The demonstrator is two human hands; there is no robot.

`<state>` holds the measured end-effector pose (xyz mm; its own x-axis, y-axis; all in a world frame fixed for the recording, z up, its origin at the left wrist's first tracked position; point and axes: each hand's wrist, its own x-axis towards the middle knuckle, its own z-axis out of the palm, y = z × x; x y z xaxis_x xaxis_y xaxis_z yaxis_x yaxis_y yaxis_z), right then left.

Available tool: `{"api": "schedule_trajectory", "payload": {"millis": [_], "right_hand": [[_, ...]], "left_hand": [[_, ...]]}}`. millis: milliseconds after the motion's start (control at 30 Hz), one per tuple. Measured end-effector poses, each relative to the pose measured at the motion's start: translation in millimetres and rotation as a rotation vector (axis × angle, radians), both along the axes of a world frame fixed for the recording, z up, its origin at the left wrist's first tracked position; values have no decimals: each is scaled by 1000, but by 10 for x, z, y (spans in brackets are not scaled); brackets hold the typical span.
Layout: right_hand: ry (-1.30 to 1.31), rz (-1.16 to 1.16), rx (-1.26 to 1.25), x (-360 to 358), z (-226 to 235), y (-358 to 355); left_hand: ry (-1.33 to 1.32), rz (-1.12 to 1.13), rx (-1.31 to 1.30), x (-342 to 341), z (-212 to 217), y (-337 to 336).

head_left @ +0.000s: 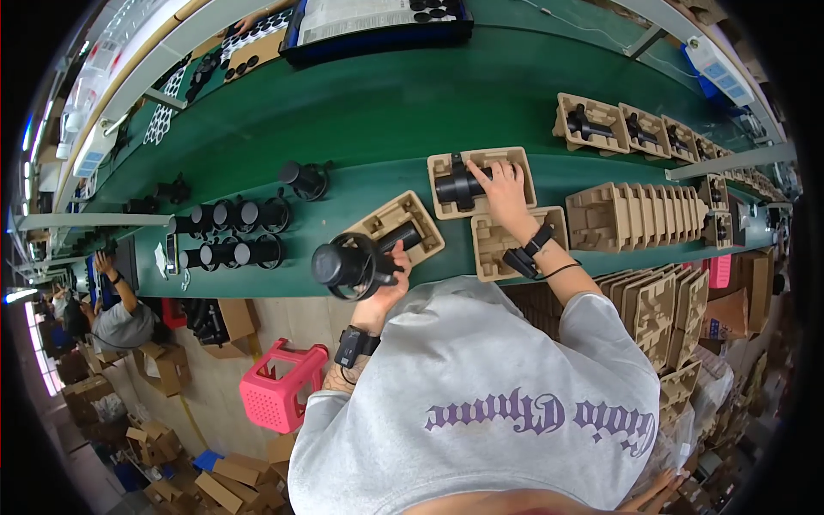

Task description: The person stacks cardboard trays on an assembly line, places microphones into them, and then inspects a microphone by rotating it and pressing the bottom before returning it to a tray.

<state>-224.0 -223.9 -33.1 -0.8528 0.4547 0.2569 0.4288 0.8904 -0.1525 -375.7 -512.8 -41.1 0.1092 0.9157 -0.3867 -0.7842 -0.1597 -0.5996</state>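
My left hand [388,281] grips a black cylindrical device with a wire ring [348,264], held just above a tilted brown moulded-pulp tray [410,213] at the near edge of the green belt [369,120]. My right hand [503,190] rests, fingers spread, on a second pulp tray [448,163] in which another black device [459,186] lies. An empty pulp tray [491,249] sits just below that hand, by my wrist. Both wrists wear black bands.
A row of stacked pulp trays [639,215] stands to the right. Filled trays [592,124] lie farther along the belt. Several black devices [227,232] stand at left. A pink stool [279,386] and cardboard boxes [159,365] are on the floor. Another person [120,318] sits at left.
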Motion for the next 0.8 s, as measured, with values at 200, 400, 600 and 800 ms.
{"api": "schedule_trajectory", "payload": {"millis": [200, 400, 600, 800], "right_hand": [[287, 300, -1025, -8, 715, -429], [267, 281, -1421, 74, 850, -973], [-65, 128, -1619, 881, 739, -364], [-557, 48, -1087, 987, 733, -207]], "left_hand": [[-49, -228, 135, 156, 301, 441], [1026, -692, 113, 457, 327, 645], [1976, -342, 182, 321, 748, 825], [2568, -659, 567, 544, 585, 1308]]}}
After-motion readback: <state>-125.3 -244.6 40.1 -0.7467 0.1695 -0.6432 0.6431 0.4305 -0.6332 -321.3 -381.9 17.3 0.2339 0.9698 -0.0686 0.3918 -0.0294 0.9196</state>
